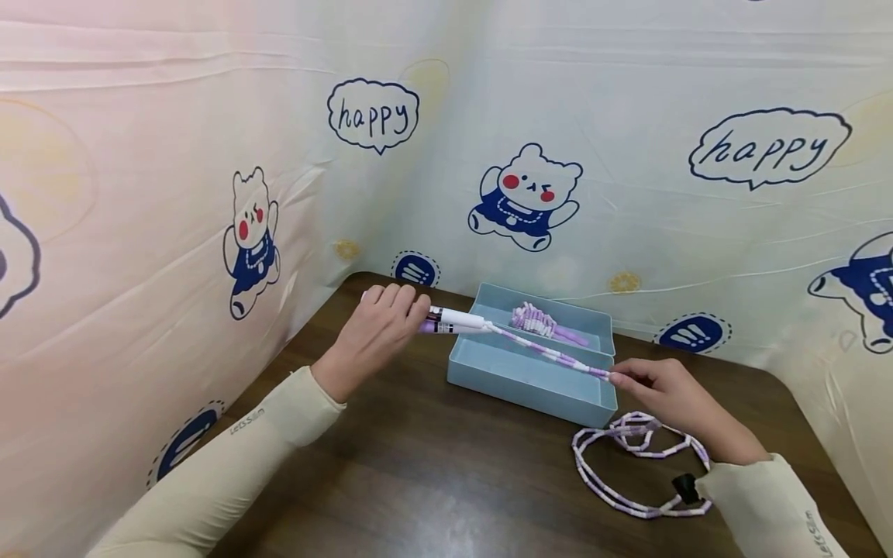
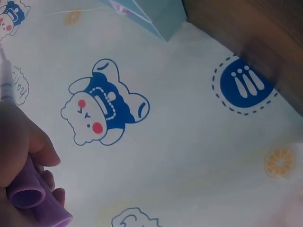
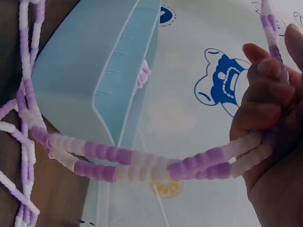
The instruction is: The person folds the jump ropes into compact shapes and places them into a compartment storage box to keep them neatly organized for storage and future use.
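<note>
A beaded jump rope (image 1: 547,353) in purple and white stretches, doubled, between the two hands. My left hand (image 1: 380,322) grips both its handles (image 1: 456,319) side by side; their hollow purple ends (image 2: 27,197) stick out of the fist in the left wrist view. At the other end of the stretch, my right hand (image 1: 663,391) pinches the doubled strands between thumb and fingers. From there the beaded strands (image 3: 151,163) sag below the right hand, and the rest of the rope lies in loose loops on the table under the right wrist.
A blue-grey box (image 1: 530,395) with two long compartments stands behind the stretched rope. Its back compartment holds a second, bundled purple and white beaded rope (image 1: 536,321). The brown table (image 1: 418,465) is enclosed by printed cloth (image 1: 614,70) at the back and sides.
</note>
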